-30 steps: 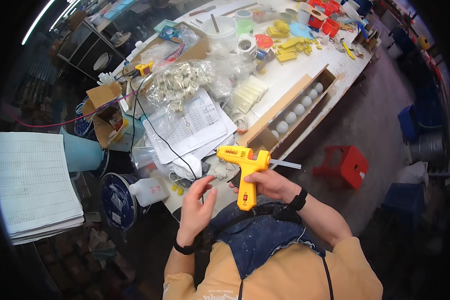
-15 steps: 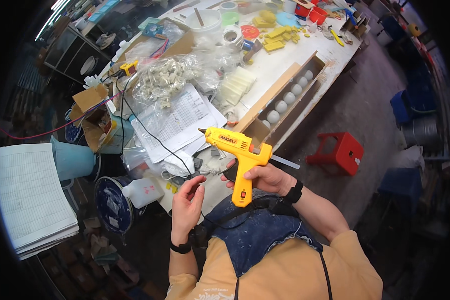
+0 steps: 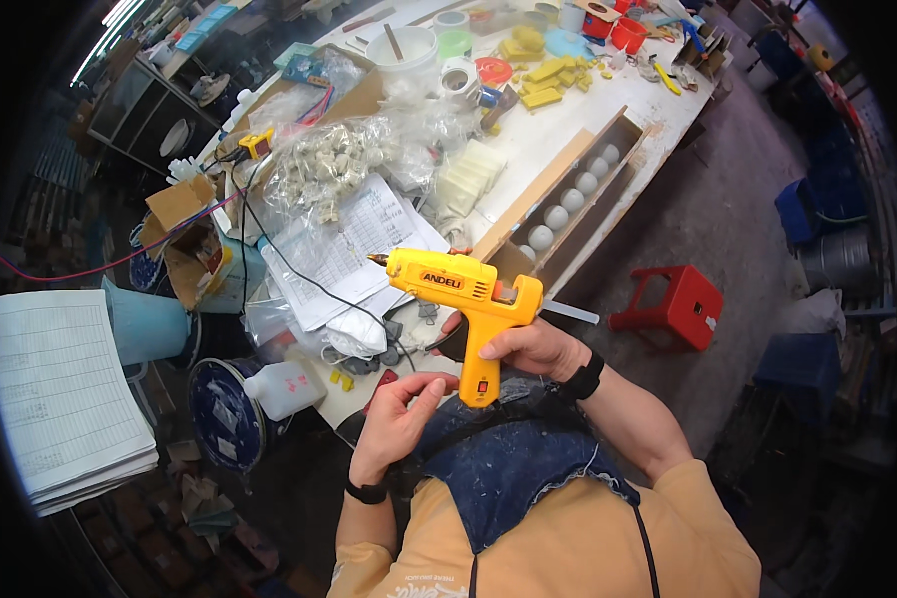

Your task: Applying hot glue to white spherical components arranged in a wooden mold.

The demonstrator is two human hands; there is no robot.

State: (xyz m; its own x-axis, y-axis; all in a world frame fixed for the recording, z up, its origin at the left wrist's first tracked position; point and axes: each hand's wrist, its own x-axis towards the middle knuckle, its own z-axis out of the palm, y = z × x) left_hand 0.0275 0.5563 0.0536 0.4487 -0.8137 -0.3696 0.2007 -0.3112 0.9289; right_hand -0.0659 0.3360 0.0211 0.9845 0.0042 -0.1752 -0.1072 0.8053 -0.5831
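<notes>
My right hand (image 3: 536, 349) is closed round the handle of a yellow hot glue gun (image 3: 483, 319), whose dark nozzle points left. A translucent glue stick (image 3: 572, 312) sticks out of its back end. My left hand (image 3: 401, 417) is beside the lower handle, fingers bent together and fingertips close to it. Whether those fingers pinch anything is hidden. A black cord (image 3: 319, 284) runs across the papers and meets my left hand at its far side. Just behind that hand, part of a small red thing (image 3: 385, 378) shows at the table edge.
Beyond the gun, a long wooden box (image 3: 568, 239) holds several white balls. Printed sheets (image 3: 354, 249), bagged pale pieces (image 3: 329, 159) and yellow blocks (image 3: 546, 85) cover the table. A white jug (image 3: 287, 387) stands left, a red stool (image 3: 666, 307) right.
My left hand has moved right, up to the lower handle, its fingers turning toward the gun. The gun has shifted slightly left, still in my right hand. More of the red thing shows.
</notes>
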